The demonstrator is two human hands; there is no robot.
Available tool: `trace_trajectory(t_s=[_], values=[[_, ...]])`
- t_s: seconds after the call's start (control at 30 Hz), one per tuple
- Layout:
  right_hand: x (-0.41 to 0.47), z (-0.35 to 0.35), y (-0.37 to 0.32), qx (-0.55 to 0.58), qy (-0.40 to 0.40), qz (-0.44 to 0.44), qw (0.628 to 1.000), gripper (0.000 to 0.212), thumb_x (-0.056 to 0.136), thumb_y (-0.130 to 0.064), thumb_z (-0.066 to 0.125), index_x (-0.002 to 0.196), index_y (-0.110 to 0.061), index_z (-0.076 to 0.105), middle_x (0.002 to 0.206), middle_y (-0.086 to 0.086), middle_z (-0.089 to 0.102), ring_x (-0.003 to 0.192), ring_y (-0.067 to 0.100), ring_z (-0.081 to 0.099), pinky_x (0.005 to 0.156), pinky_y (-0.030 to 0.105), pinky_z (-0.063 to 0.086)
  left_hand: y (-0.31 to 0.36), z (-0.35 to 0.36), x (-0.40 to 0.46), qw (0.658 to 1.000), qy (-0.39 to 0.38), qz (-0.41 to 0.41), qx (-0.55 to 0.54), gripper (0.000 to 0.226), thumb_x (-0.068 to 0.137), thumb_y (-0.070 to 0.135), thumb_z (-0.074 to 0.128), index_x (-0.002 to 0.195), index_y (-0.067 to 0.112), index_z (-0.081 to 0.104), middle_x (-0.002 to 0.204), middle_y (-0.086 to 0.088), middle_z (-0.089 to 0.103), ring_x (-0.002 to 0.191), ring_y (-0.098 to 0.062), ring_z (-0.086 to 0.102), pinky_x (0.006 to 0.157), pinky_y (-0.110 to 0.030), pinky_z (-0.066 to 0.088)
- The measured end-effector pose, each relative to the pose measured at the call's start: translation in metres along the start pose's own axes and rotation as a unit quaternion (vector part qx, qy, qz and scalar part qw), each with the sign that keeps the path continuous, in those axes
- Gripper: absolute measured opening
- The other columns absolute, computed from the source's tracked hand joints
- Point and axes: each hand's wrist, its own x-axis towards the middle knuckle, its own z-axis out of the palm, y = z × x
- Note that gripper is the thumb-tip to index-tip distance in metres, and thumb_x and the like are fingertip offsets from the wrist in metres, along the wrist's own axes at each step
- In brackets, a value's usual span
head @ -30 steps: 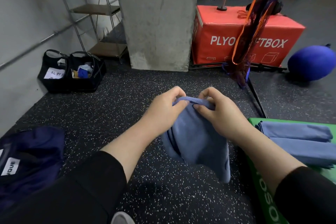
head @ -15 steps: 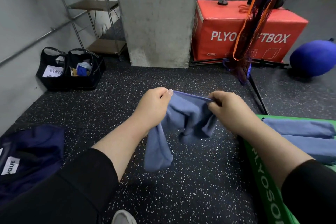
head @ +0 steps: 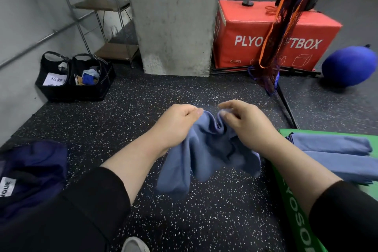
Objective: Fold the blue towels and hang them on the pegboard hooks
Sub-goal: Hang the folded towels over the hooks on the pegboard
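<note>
A blue towel [head: 202, 155] hangs bunched in the air over the speckled floor, between both hands. My left hand [head: 176, 122] grips its top edge on the left side. My right hand [head: 243, 122] holds the top edge on the right, thumb and fingers pinching the cloth. The towel droops in loose folds below them. Two more blue towels [head: 335, 153] lie folded on the green soft box [head: 296, 221] at the right. No pegboard is in view.
A concrete pillar [head: 171, 18] stands ahead, a red soft box [head: 272, 35] to its right with hanging netted straps [head: 282, 26] in front. Two black bags [head: 75, 77] sit at the left wall, a dark blue bag [head: 30, 174] at near left, a blue ball [head: 349, 65] far right.
My hands pulled apart along the towel's top edge, then came closer again, so the towel now sags bunched between them. It hangs more loosely than a second ago.
</note>
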Motion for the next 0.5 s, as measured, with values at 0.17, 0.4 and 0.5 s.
trace_trajectory(t_s=[0.17, 0.4, 0.5], values=[[-0.004, 0.012, -0.006, -0.018, -0.068, -0.037, 0.997, 0.023, 0.092, -0.036, 0.071, 0.115, -0.036, 0.068, 0.079, -0.019, 0.064, 0.07, -0.006, 0.054, 0.069, 0.019, 0.04, 0.006, 0.011, 0.0, 0.997, -0.02, -0.036, -0.06, 0.032, 0.094, 0.036, 0.069, 0.075, 0.01, 0.067, 0.073, -0.011, 0.066, 0.068, -0.015, 0.051, 0.067, -0.035, 0.039], [-0.002, 0.006, -0.004, -0.038, -0.021, 0.01, 0.999, 0.015, 0.096, -0.033, 0.065, 0.084, -0.024, 0.068, 0.067, -0.008, 0.061, 0.058, 0.002, 0.049, 0.054, 0.017, 0.038, 0.003, 0.005, 0.002, 0.993, -0.019, -0.045, 0.106, 0.007, 0.092, 0.017, 0.063, 0.087, 0.02, 0.067, 0.071, 0.006, 0.066, 0.055, -0.007, 0.05, 0.055, -0.027, 0.036], [0.0, 0.0, 0.0, -0.042, 0.002, 0.038, 0.998, 0.016, 0.097, -0.03, 0.064, 0.085, -0.021, 0.069, 0.061, -0.008, 0.058, 0.054, 0.003, 0.047, 0.05, 0.017, 0.034, -0.009, -0.004, 0.001, 0.971, 0.021, -0.087, 0.22, 0.013, 0.088, 0.017, 0.055, 0.083, 0.025, 0.064, 0.078, 0.006, 0.067, 0.073, -0.017, 0.06, 0.062, -0.032, 0.044]])
